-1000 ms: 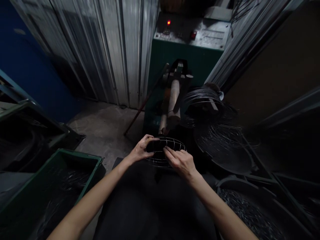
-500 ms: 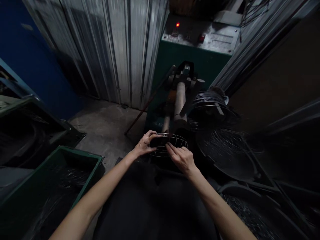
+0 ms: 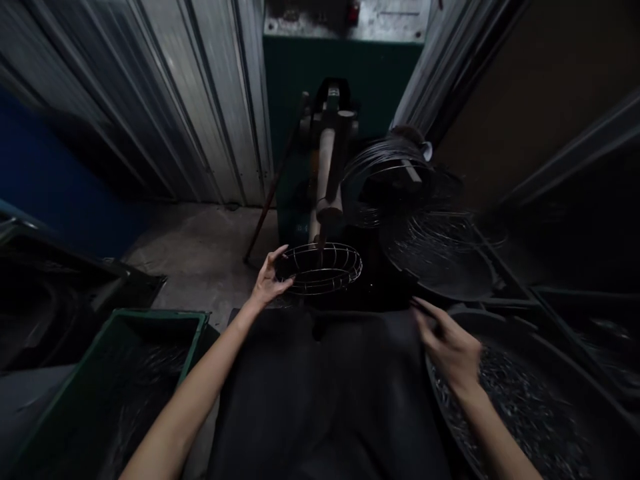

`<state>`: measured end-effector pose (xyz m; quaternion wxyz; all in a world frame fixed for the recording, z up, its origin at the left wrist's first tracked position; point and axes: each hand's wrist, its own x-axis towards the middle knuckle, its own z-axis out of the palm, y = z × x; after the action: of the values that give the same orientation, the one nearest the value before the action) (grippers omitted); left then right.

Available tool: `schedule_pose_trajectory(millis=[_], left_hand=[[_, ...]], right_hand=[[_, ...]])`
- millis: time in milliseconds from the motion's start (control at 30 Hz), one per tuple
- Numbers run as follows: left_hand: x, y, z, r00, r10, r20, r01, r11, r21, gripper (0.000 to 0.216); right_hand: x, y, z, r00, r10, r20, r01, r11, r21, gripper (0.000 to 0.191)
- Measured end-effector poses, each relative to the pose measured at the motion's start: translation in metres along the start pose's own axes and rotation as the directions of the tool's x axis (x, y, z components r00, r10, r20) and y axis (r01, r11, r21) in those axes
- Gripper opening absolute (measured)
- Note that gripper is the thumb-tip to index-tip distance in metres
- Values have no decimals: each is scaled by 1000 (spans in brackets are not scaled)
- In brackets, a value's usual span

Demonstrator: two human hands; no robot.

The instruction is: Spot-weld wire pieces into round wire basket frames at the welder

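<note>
A round wire basket frame (image 3: pixel 327 291), made of thin bright rings joined by short cross wires, hangs at the lower end of the machine's arms (image 3: pixel 326 167). My left hand (image 3: pixel 267 283) grips its left side, thumb below and fingers above. My right hand (image 3: pixel 453 350) is away from the frame, above the near rim of a round tub of small metal pieces (image 3: pixel 525 407). It is slightly blurred, with a gap between thumb and index finger, and I see nothing held in it.
A green machine (image 3: pixel 350 73) stands ahead against corrugated metal sheeting (image 3: pixel 200 100). On the right are a wire coil (image 3: pixel 385 157) and a dark round tray (image 3: pixel 440 267). A green crate (image 3: pixel 200 327) holding thin metal pieces sits at left. A dark apron (image 3: pixel 325 393) covers my lap.
My right hand has left the wire frame and moved right and down to the tub. My left hand stays on the frame. The view has tilted down and shifted right.
</note>
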<state>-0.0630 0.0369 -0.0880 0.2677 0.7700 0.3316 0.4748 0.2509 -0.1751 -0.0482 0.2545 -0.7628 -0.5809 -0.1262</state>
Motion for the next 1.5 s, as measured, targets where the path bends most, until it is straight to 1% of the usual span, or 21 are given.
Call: schedule_pose_trajectory(millis=[33, 67, 100, 133, 167, 200, 233, 333, 467, 533, 633, 700, 767, 867, 900, 933, 1033, 1200, 1300, 1400, 1500], left_hand=[[-2, 4, 0, 1000, 11, 8, -11, 1000, 0, 73], [-5, 8, -1, 999, 15, 28, -15, 1000, 5, 70], [-9, 14, -2, 998, 11, 54, -11, 1000, 11, 67], [-12, 19, -4, 996, 2, 84, -3, 1000, 18, 63], [-16, 25, -5, 994, -10, 112, 7, 1000, 26, 61], [-19, 31, -7, 991, -27, 133, 22, 999, 36, 59], [-21, 35, -8, 989, -45, 143, 39, 998, 48, 58], [-23, 45, -11, 983, -119, 138, 108, 990, 87, 60], [-22, 51, -16, 977, -171, 123, 159, 982, 103, 62], [-22, 53, -20, 975, -168, 143, 153, 983, 106, 62], [-25, 54, -26, 972, -157, 174, 137, 983, 122, 61], [-24, 51, -26, 973, -154, 170, 133, 983, 130, 63], [-20, 48, -22, 976, -148, 159, 127, 983, 136, 66], [-13, 53, -10, 982, -103, 159, 78, 985, 156, 65], [-11, 58, -7, 984, -87, 158, 61, 984, 166, 63], [-11, 64, -5, 984, -82, 157, 54, 983, 178, 62], [-8, 78, 1, 977, -109, 184, 71, 978, 197, 61], [-1, 82, 2, 951, -123, 283, 51, 967, 250, 66], [-1, 85, 2, 945, -100, 312, 6, 958, 287, 67], [-2, 88, 2, 938, -93, 333, -11, 955, 297, 66], [-2, 88, -1, 938, -94, 335, -1, 962, 273, 67]], right_hand=[[-22, 31, -4, 977, 212, 30, -208, 972, -112, 36], [-44, 61, -5, 918, 372, 135, -335, 913, -232, 38], [-65, 86, -4, 838, 471, 275, -384, 868, -315, 39], [-86, 106, -1, 754, 529, 390, -417, 844, -338, 37], [-105, 119, 3, 693, 554, 461, -443, 832, -333, 32], [-123, 126, 8, 652, 560, 511, -470, 828, -307, 28], [-137, 129, 12, 634, 563, 531, -500, 821, -274, 23], [-159, 124, 21, 626, 588, 512, -573, 792, -210, 19], [-154, 122, 11, 618, 634, 465, -636, 751, -178, 19], [-144, 121, -2, 580, 730, 362, -737, 660, -149, 21], [-125, 109, -26, 490, 858, 156, -872, 484, 77, 27], [-111, 94, -37, 502, 859, 101, -848, 466, 252, 33], [-96, 77, -39, 539, 833, 127, -810, 471, 349, 43], [-79, 45, -28, 707, 636, 308, -686, 511, 518, 43], [-74, 32, -24, 751, 549, 366, -651, 526, 547, 39], [-71, 19, -20, 776, 477, 413, -629, 541, 558, 36], [-57, -12, -14, 806, 354, 475, -586, 594, 552, 33], [-5, -56, -15, 884, 97, 457, -388, 700, 600, 26], [30, -86, -12, 916, -13, 401, -276, 706, 652, 21], [55, -105, 2, 936, -118, 333, -142, 736, 662, 16], [64, -111, 16, 937, -272, 219, 113, 829, 548, 19]])
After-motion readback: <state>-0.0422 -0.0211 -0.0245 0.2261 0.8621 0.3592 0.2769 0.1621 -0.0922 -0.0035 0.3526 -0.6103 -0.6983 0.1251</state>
